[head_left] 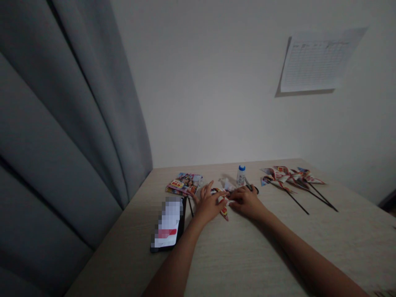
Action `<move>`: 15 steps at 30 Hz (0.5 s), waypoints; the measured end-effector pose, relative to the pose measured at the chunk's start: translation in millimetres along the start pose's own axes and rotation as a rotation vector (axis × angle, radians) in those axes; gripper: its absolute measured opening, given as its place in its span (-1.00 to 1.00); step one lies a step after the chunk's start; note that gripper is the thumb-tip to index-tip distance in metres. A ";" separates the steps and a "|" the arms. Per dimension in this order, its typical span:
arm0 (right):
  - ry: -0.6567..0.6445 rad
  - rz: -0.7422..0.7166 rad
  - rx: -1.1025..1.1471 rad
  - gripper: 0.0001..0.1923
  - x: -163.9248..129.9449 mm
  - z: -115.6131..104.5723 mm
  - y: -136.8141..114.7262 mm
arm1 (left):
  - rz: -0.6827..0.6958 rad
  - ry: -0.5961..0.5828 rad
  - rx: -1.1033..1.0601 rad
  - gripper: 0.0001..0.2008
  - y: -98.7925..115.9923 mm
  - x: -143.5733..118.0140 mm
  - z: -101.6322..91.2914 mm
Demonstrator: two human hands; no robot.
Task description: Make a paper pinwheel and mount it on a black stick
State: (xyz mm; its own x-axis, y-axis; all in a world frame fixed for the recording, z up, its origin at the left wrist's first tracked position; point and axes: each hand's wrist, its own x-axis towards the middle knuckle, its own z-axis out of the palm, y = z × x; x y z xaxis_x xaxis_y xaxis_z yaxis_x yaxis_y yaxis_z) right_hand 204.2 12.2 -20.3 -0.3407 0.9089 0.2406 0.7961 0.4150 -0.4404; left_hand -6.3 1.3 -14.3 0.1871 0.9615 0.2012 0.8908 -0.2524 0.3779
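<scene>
Dim room, pale wood desk (235,255) pushed into the corner between a grey curtain (62,123) and a white wall with a printed sheet (318,62) taped up. Both my hands are out in the middle of the desk on a half-folded paper pinwheel (223,205) cut from glossy printed paper. My left hand (208,205) lies over its left side with the fingers fanned out, pressing it flat. My right hand (247,202) has its fingertips bunched together, pinching a flap near the centre.

That paper looks thin and light, a bit slick, so I'd guess it creases or tears easily. Best held by the folded points near the middle, not the loose edges.

Just behind my hands there's a small white glue bottle (241,175) with a blue cap, and scissors (251,187) right beside it. A stack of magazine pages (185,184) sits to the left, my phone (168,225) lies nearer me, and a thin black stick (190,207) lies between them. Finished pinwheels on sticks (291,177) are off to the right, well apart.
</scene>
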 end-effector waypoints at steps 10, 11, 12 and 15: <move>-0.009 0.000 0.000 -0.72 0.1 -1.7 -2.1 | 0.023 -0.032 0.025 -0.70 -1.3 -2.3 -0.3; -0.010 0.002 0.001 -0.72 0.1 -1.6 -2.1 | 0.020 -0.034 0.026 -0.70 -1.4 -2.3 -0.2; -0.011 0.003 0.000 -0.72 0.1 -1.5 -2.0 | 0.019 -0.037 0.026 -0.70 -1.5 -2.2 -0.1; -0.011 -0.002 0.002 -0.72 0.2 -0.6 -0.7 | 0.023 -0.049 0.029 -0.72 -1.6 -1.4 -0.6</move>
State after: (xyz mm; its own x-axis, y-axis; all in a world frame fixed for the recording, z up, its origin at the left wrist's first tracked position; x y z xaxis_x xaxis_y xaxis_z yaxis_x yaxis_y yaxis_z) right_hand 203.9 12.1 -19.4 -0.3479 0.9084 0.2320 0.7943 0.4170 -0.4417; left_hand -8.3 0.2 -14.6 0.2272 0.9598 0.1648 0.8976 -0.2721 0.3469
